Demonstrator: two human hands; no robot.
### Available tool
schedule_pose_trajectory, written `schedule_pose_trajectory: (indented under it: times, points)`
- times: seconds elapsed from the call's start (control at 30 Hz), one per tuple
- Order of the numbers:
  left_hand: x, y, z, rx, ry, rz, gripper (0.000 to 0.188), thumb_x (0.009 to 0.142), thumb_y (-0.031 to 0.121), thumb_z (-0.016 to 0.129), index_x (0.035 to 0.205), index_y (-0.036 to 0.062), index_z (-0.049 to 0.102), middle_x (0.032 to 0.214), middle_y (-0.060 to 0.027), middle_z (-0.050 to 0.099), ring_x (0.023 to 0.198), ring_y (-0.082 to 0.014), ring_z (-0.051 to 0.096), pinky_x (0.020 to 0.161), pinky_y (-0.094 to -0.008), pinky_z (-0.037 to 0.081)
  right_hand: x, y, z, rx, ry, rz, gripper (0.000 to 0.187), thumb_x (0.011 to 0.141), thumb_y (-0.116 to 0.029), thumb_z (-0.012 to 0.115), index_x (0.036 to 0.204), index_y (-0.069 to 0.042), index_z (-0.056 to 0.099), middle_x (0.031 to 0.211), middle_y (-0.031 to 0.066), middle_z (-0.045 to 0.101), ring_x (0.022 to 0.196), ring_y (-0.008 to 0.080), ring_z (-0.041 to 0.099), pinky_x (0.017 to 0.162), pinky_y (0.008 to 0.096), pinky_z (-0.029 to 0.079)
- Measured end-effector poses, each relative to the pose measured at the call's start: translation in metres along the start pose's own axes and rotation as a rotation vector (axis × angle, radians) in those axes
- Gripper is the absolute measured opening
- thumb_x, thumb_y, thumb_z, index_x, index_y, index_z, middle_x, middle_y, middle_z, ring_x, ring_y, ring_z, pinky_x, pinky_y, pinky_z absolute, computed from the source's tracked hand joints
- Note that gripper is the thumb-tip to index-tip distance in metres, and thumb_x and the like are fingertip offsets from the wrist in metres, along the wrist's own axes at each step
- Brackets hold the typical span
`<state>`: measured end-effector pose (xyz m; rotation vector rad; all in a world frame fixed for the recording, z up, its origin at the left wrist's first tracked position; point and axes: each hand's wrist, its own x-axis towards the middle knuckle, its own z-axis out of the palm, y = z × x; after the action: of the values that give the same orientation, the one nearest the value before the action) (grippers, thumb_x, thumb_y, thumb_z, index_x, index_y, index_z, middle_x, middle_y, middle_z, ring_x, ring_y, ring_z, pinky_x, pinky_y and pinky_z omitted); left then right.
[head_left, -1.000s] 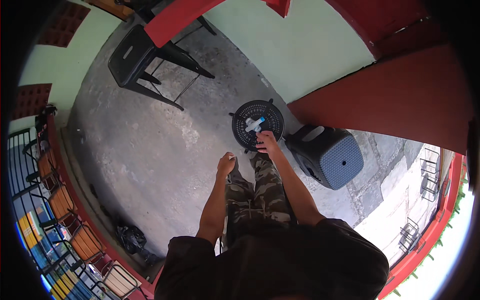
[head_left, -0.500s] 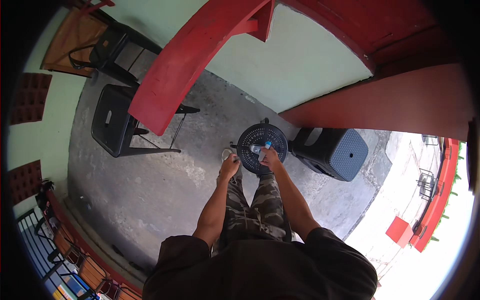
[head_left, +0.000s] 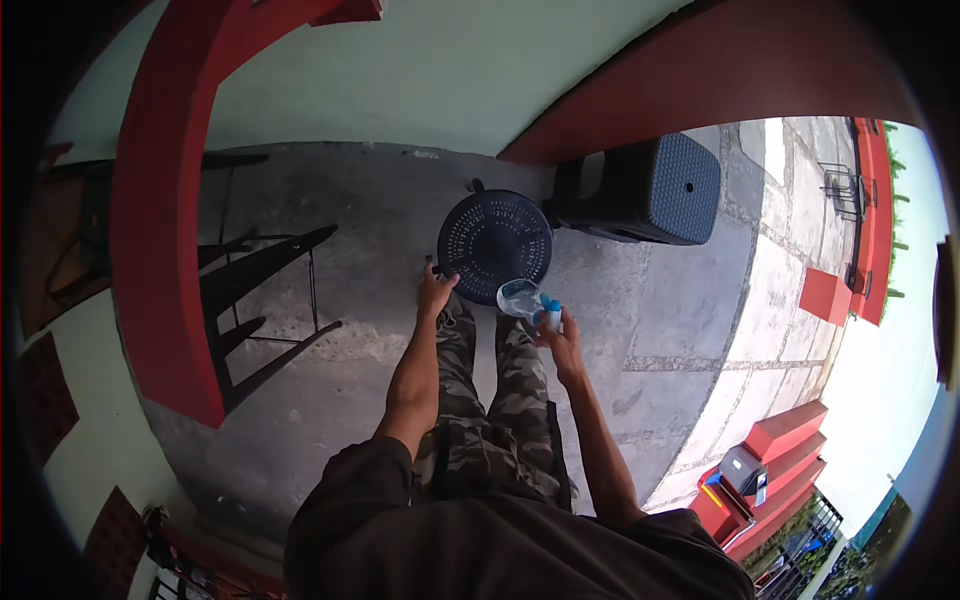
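What look like a clear container (head_left: 517,298) and a blue-topped bottle (head_left: 553,319) are clasped by the right hand (head_left: 563,342), not yet set down, while the left hand (head_left: 434,293) is held, fingers parted, by the black stool (head_left: 495,240).

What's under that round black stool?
Grey concrete floor and a dark leg end show around the round black stool. Its hole-patterned seat covers whatever is directly beneath.

Bare forearms (head_left: 598,425) extended forward, left hand (head_left: 435,292) partly curled, its grip hard to judge, right hand (head_left: 562,340) clasping.
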<state>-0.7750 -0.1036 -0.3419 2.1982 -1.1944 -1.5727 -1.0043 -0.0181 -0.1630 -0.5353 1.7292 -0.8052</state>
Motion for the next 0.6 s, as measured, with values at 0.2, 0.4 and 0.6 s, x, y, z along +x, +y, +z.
schedule_pose_trajectory:
  times: [0.2, 0.4, 0.6]
  points:
    - [0.079, -0.045, -0.016, -0.257, -0.044, 0.004, 0.053, 0.072, 0.028, 0.08, 0.112, -0.0004, 0.061, 0.109, -0.0102, 0.064, 0.097, -0.023, 0.061, 0.084, -0.0358, 0.047, -0.052, 0.018, -0.002, 0.078, 0.181, 0.108, 0.029, 0.084, -0.017, 0.066, 0.109, -0.005, 0.059, 0.101, 0.0055, 0.054, 0.083, 0.0164, 0.058, 0.066, 0.0312, 0.052]
    - [0.066, -0.007, -0.018, -0.164, -0.429, -0.395, 0.047, 0.072, 0.029, 0.081, 0.104, -0.002, 0.066, 0.099, -0.0111, 0.068, 0.087, -0.023, 0.065, 0.077, -0.0359, 0.049, -0.077, 0.019, -0.043, 0.143, 0.205, 0.161, 0.029, 0.084, -0.018, 0.065, 0.109, -0.006, 0.059, 0.095, 0.0042, 0.059, 0.076, 0.0155, 0.058, 0.069, 0.0314, 0.051]
    - [0.035, -0.049, -0.001, 0.004, -0.157, -0.056, 0.049, 0.07, 0.025, 0.081, 0.11, 0.0014, 0.065, 0.1, -0.012, 0.069, 0.088, -0.0209, 0.063, 0.079, -0.0342, 0.046, -0.08, 0.017, -0.055, 0.161, 0.087, 0.166, 0.03, 0.086, -0.019, 0.064, 0.111, -0.005, 0.059, 0.109, 0.0087, 0.045, 0.087, 0.0212, 0.058, 0.071, 0.0324, 0.052]
